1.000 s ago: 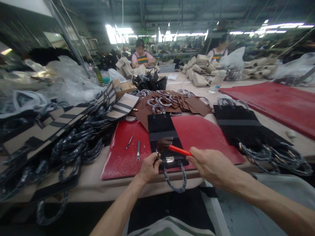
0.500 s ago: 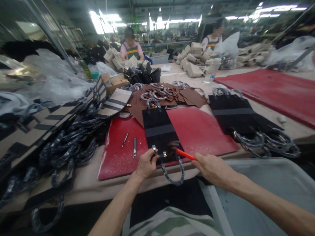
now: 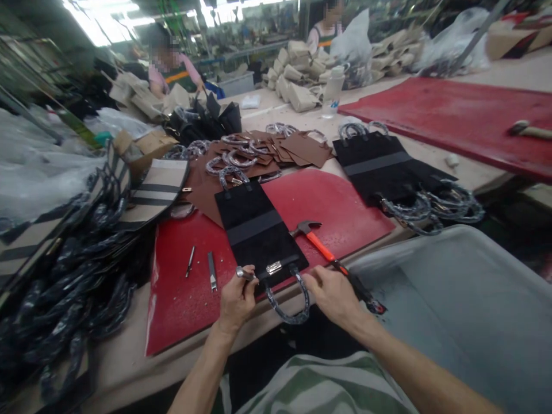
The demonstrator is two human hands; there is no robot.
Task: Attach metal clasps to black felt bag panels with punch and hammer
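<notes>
Felt, black and flat, is making up the bag piece (image 3: 254, 227) that is lying on the bumpy red mat (image 3: 345, 207) in front of me. A grey band is crossing its middle and a shiny metal clip (image 3: 273, 267) is sitting at its near edge. A round handle (image 3: 288, 302), wrapped in crinkly plastic, is hanging over the edge of the worktop (image 3: 129, 351). My left hand (image 3: 235, 299) is pinching a small silver metal punch (image 3: 242, 273) between its fingers, just beside the piece's near corner. My right hand (image 3: 330, 290) is resting at the other near corner, fingers curled on the felt. The hammer (image 3: 328, 253) with the orange handle is lying on the mat beside that hand.
</notes>
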